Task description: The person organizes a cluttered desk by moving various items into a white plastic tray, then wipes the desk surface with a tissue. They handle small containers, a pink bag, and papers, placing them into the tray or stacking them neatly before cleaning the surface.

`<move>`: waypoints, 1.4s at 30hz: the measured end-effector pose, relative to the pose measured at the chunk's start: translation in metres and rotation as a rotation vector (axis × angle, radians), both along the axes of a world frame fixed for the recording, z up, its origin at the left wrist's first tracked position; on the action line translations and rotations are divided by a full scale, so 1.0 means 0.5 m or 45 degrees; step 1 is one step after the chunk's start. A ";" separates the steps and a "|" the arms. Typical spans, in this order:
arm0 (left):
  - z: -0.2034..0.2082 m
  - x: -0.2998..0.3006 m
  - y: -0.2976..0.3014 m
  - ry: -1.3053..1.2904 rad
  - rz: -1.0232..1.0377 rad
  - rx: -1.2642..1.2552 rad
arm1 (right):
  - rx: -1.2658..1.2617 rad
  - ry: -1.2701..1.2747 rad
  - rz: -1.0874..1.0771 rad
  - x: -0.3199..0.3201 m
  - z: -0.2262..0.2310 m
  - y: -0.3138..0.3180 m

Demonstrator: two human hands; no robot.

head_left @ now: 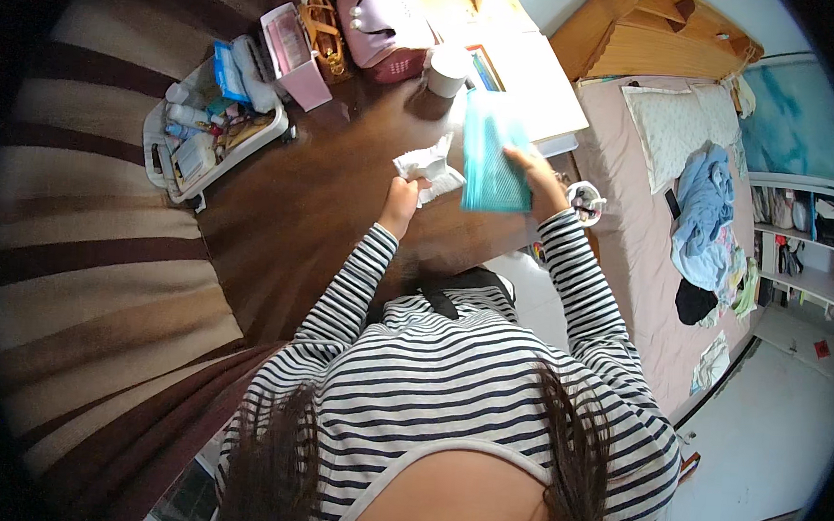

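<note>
Holding a teal mesh pouch (490, 165) and crumpled white tissue (429, 165)

So the left hand (401, 206) had the tissue in a pretty snug pinch, right hand (540, 184) was clamped on the pouch's right edge, both things side by side over the brown desk (316, 199).

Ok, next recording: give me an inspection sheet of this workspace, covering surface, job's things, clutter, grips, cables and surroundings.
Surface: dark brown tabletop, glossy, with light reflecting off it.
Job's things: crumpled white piece, material unclear; teal mesh pouch, held up to its right.
Clutter: white bin filled with small items, pink box, brown bag, lilac bag, white cylinder.
Grips: left grip pinches the white piece; right grip holds the pouch's right side.
Cables: nothing seen.
Surroundings: striped curtain left; bed with rumpled blue clothing right.
</note>
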State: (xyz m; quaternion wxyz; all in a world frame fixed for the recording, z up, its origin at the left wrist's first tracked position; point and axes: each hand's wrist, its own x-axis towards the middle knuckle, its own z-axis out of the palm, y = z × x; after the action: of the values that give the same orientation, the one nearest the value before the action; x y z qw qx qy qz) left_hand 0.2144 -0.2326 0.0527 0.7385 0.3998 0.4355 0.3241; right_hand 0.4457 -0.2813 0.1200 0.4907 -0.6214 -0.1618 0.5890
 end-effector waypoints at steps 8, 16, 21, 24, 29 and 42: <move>-0.013 0.143 0.040 0.011 0.027 0.007 | 0.229 0.471 -0.256 0.298 -0.057 0.210; 0.016 0.287 0.098 0.084 0.226 0.005 | -0.231 -0.941 0.294 0.378 -0.105 0.347; 0.069 0.368 0.207 -0.113 0.273 0.085 | -0.040 -1.734 0.545 0.406 -0.141 0.471; 0.049 0.396 0.246 -0.131 0.157 0.161 | 0.299 -1.538 0.380 0.409 -0.155 0.610; 0.008 0.405 0.257 -0.159 0.208 0.177 | 0.816 -0.993 0.164 0.365 -0.184 0.769; -0.053 0.378 0.263 -0.089 0.394 -0.038 | 0.843 -1.224 0.165 0.213 -0.145 0.859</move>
State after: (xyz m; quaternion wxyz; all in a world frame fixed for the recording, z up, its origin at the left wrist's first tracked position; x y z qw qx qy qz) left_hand 0.4033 -0.1012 0.0262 0.7003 0.3052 0.4708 0.4413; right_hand 0.5521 0.1484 0.0473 0.4932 -0.6213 -0.5791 0.1880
